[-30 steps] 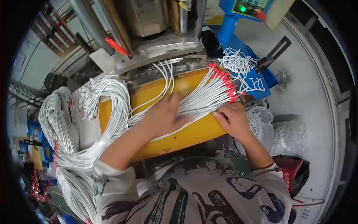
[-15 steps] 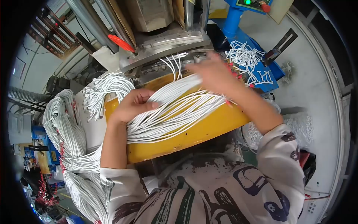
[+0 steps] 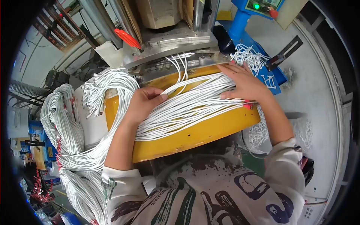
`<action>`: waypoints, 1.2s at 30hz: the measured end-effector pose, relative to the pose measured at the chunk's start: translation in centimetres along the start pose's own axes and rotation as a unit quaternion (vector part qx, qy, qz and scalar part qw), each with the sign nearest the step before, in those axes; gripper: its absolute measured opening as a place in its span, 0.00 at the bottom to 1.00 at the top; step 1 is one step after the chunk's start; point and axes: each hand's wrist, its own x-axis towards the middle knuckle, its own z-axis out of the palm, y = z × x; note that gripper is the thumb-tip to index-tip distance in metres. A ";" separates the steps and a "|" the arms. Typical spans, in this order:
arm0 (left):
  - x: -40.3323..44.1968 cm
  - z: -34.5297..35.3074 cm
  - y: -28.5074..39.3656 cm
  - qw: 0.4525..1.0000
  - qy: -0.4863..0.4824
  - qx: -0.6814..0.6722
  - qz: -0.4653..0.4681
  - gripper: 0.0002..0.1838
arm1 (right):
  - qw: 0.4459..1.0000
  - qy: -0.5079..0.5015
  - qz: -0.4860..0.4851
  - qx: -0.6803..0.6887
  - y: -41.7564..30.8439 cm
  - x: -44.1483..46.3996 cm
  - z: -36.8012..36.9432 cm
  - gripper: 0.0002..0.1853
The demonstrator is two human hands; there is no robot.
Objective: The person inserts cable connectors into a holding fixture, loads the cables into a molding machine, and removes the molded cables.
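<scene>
A wide bundle of white cables [image 3: 187,108] lies across the yellow plate [image 3: 195,138] in front of the press. My left hand [image 3: 144,103] is at the bundle's left part, thumb and forefinger pinched on white cables at its upper edge. Spread over the right end of the bundle is my right hand [image 3: 247,84], its fingers and thumb apart and resting on the cables. Red cable ends [image 3: 247,104] show just below that hand. A few separate white cables [image 3: 180,67] run from the press's metal mould [image 3: 172,62] down to the plate.
Left of the plate hang more white cable bundles [image 3: 67,116], and another curved bundle [image 3: 108,88] lies beside the press. At right, a blue tray [image 3: 279,73] holds small white parts [image 3: 249,56]. A red tool [image 3: 127,38] stands at the press's left.
My right hand has come down from above the cables onto their right end and spread out. The bundle now lies flatter and straighter. My left hand keeps its pinch, shifted slightly right.
</scene>
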 end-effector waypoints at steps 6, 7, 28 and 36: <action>-1.4 -0.2 1.9 0.999 -0.049 -0.013 0.001 0.08 | 0.974 -0.070 -0.110 0.187 -8.1 1.6 2.4 0.31; -2.0 -0.7 1.8 0.998 -0.053 0.011 0.035 0.07 | 0.991 -0.112 0.008 0.068 -7.2 2.5 2.6 0.27; -1.3 11.8 4.5 0.940 -0.239 -0.210 -0.125 0.14 | 0.639 0.242 0.236 0.691 -7.0 0.3 3.5 0.14; 1.1 10.2 3.3 0.963 -0.177 -0.200 0.019 0.07 | 0.794 -0.101 0.118 0.588 -6.1 2.6 2.6 0.17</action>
